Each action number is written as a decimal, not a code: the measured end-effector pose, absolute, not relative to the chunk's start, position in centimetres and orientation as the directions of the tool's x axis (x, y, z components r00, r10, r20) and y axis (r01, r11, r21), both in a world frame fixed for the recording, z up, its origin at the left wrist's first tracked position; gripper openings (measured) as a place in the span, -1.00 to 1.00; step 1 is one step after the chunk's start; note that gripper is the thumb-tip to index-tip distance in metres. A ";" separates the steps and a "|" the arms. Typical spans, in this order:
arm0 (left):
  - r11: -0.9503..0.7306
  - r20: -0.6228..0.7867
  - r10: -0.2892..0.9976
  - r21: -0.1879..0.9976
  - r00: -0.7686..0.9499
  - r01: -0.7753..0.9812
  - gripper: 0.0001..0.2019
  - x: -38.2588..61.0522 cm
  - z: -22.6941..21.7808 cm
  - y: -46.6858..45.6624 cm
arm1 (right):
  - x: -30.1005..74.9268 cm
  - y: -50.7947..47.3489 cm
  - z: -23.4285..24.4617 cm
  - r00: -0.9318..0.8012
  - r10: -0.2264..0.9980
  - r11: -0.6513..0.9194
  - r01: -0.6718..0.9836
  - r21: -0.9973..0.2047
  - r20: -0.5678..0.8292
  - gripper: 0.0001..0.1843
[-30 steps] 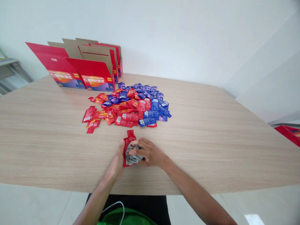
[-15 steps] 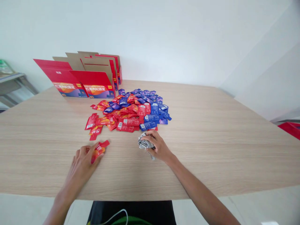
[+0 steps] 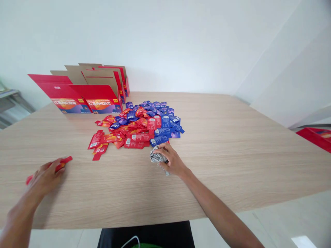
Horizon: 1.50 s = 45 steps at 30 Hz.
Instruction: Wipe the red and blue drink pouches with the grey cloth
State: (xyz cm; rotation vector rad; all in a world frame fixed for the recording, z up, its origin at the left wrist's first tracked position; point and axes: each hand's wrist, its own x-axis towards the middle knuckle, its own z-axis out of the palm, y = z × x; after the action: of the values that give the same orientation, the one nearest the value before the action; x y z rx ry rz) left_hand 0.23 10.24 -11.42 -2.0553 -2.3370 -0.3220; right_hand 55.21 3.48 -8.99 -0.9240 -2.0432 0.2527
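At the left of the table, my left hand (image 3: 46,177) is closed over a red sachet (image 3: 67,159); one end pokes out past the fingertips and another bit of red shows behind the knuckles. My right hand (image 3: 172,160) grips a crumpled grey-and-white cloth (image 3: 157,157) resting on the tabletop, just in front of the pile. Red sachets (image 3: 138,137) and blue sachets (image 3: 165,121) lie heaped together near the middle. A few red sachets (image 3: 99,150) sit at the heap's left front edge, between my two hands.
Open red cartons (image 3: 100,100) with raised flaps stand in a row at the back left, near the white wall. Another red box (image 3: 314,137) shows beyond the table's right edge. The wooden table (image 3: 232,155) ends in front of a dark seat.
My left hand has moved left across the table with the red sachet, away from the pile. My right hand stays on the cloth. The view has shifted slightly.
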 end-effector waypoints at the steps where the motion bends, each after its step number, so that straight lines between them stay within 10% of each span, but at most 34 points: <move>1: 0.101 0.158 0.980 0.143 -0.123 0.985 -0.45 0.7 -11.5 10.4 | 55.3 3.5 -8.9 -0.348 0.695 0.701 0.521 -0.486 0.629 -0.61; 13: -0.611 0.220 0.789 0.182 0.574 0.770 -0.55 28.1 -9.5 10.8 | 56.8 3.9 -8.4 -0.168 0.732 0.625 0.552 -0.552 0.661 -0.65; 24: -0.549 0.181 0.828 0.070 0.531 0.833 -0.26 33.5 -9.2 16.0 | 57.8 4.3 -8.5 -0.122 0.761 0.576 0.581 -0.575 0.638 -0.63; 35: -0.802 0.148 0.596 0.074 0.789 0.593 -0.51 38.7 -8.9 14.5 | 57.9 4.3 -8.1 -0.107 0.763 0.567 0.584 -0.581 0.637 -0.61; 45: -0.740 0.144 0.672 0.139 0.726 0.658 -0.44 41.8 -8.7 14.5 | 57.9 4.2 -8.0 -0.104 0.767 0.567 0.574 -0.591 0.634 -0.61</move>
State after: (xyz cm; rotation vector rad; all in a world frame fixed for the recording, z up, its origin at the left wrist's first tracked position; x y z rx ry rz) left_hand 41.80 14.46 -8.74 -2.9910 -1.1540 -0.2989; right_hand 57.89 4.24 -7.96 -1.1052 -1.7885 0.2378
